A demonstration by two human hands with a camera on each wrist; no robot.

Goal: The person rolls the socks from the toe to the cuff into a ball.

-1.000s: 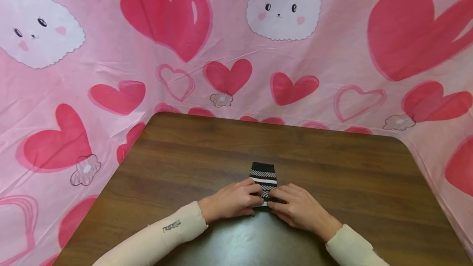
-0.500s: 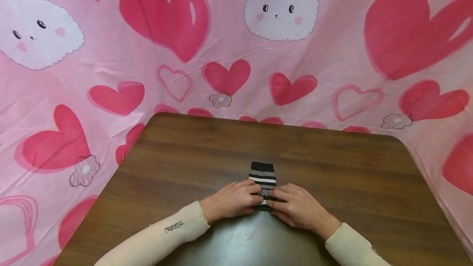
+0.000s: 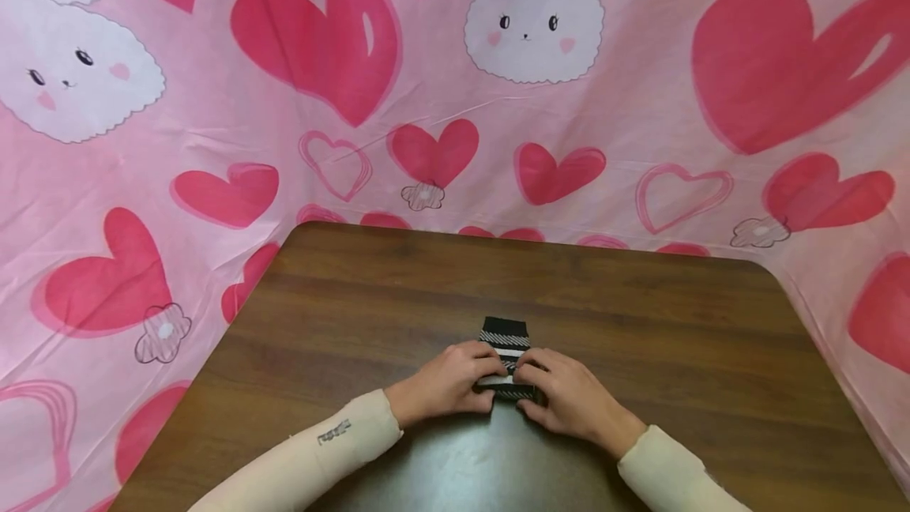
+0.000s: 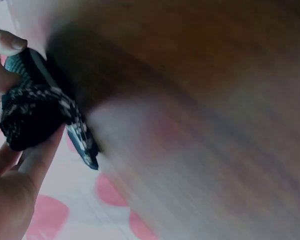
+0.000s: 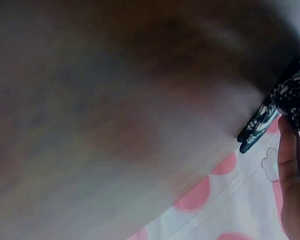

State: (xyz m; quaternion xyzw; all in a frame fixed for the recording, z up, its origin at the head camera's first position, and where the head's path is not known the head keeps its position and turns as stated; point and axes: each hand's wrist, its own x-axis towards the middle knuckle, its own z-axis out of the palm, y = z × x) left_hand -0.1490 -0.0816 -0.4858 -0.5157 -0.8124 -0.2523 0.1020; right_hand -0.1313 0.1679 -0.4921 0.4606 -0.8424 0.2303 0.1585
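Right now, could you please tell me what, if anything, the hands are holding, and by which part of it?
The left hand and right hand hold the striped fabric by the two sides of its rolled or folded near end.

Left hand point(image 3: 453, 380) and right hand point(image 3: 571, 399), close together.
Left arm point(image 3: 298, 453) and right arm point(image 3: 675, 474) reach forward. The fingers point(image 4: 40, 162) curl to pinch, thumbs point(image 3: 480, 401) nearer the body; some tips may be hidden.

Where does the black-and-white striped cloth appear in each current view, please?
Head: the cloth is below and slightly right of centre.
Left wrist: cloth near the left edge, partly hidden by fingers.
Right wrist: cloth at the right edge, cut off by the frame.
Shared landmark: the pink-patterned backdrop.
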